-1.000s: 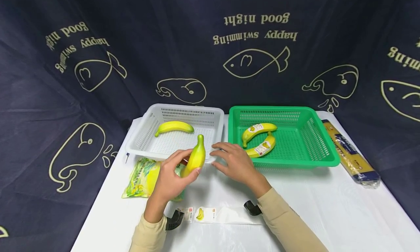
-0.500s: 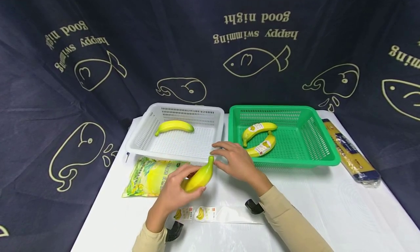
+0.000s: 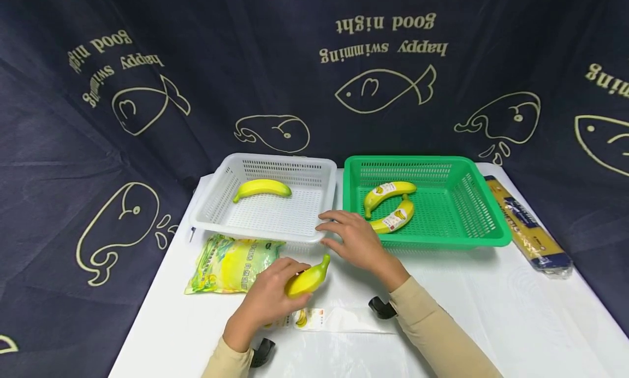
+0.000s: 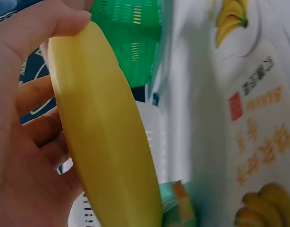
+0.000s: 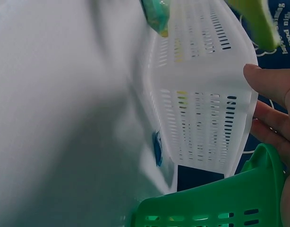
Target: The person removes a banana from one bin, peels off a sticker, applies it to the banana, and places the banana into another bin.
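Note:
My left hand (image 3: 272,293) holds a yellow banana (image 3: 307,283) with a green tip over the table, thumb on one side and fingers on the other. The left wrist view shows the banana (image 4: 100,132) close up, its visible side bare of any sticker. Below it lies a strip of banana stickers (image 3: 308,319) on clear backing, partly hidden by the left hand. My right hand (image 3: 356,241) hovers by the front right corner of the white basket (image 3: 265,233), fingers relaxed. In the right wrist view its thumb and fingertips are right at the basket's rim (image 5: 251,101).
One banana (image 3: 262,188) lies in the white basket. The green basket (image 3: 442,240) holds two stickered bananas (image 3: 390,191). A yellow-green plastic bag (image 3: 231,264) lies before the white basket, a spaghetti pack (image 3: 530,230) at the right edge. A dark printed cloth (image 3: 295,66) hangs behind.
My left hand has brought the banana down and toward me, slightly right, tilting it from upright to nearly level above the sticker strip. The right hand has barely moved.

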